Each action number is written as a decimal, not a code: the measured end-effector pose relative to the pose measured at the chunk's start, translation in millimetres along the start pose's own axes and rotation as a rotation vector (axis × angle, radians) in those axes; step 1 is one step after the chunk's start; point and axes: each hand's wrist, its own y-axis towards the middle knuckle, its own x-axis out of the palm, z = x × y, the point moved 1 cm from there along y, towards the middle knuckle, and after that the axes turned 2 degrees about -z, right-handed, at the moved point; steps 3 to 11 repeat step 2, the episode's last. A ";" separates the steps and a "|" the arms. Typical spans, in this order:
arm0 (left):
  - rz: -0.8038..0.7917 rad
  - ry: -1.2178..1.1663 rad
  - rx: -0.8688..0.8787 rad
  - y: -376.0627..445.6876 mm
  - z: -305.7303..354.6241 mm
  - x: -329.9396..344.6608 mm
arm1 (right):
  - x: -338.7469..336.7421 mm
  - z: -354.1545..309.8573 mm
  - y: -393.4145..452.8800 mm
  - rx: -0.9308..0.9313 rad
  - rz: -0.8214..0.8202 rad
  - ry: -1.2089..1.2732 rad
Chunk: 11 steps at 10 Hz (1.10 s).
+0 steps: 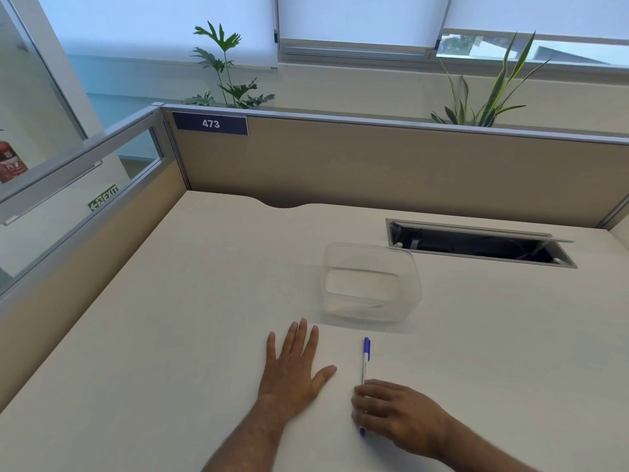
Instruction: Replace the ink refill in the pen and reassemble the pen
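The pen [365, 366] is seen lying flat on the pale surface [170, 335], toward the near edge and a little right of the middle, with a clear plastic container [371, 284] standing beyond it, apart from it. The pen's long axis runs almost straight from the near edge to the far edge, tilted only slightly. Its blue cap points away, toward the container, and a small blue end shows at the near side, just below the right hand [394, 412].

The right hand is laid over the near half of the barrel, its fingers [362, 395] curled loosely and resting on the pen; whether the barrel is actually pinched cannot be told, since the underside of the hand is hidden. It is judged that the pen is being steadied or gathered for pick-up. The left hand [292, 366] is pressed palm-down beside the pen, not touching it, its fingers close together and the thumb spread, probably as a brace. The pen appears fully assembled and capped, so the refill change is judged not yet begun
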 end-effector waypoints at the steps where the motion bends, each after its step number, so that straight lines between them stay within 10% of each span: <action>1: -0.004 -0.029 -0.001 -1.0 0.8 -4.0 | 0.4 -0.5 -1.8 -0.008 -0.037 -0.005; 11: -0.004 -0.031 -0.008 -1.4 1.1 -3.4 | -6.4 0.4 2.0 -0.019 -0.027 -0.037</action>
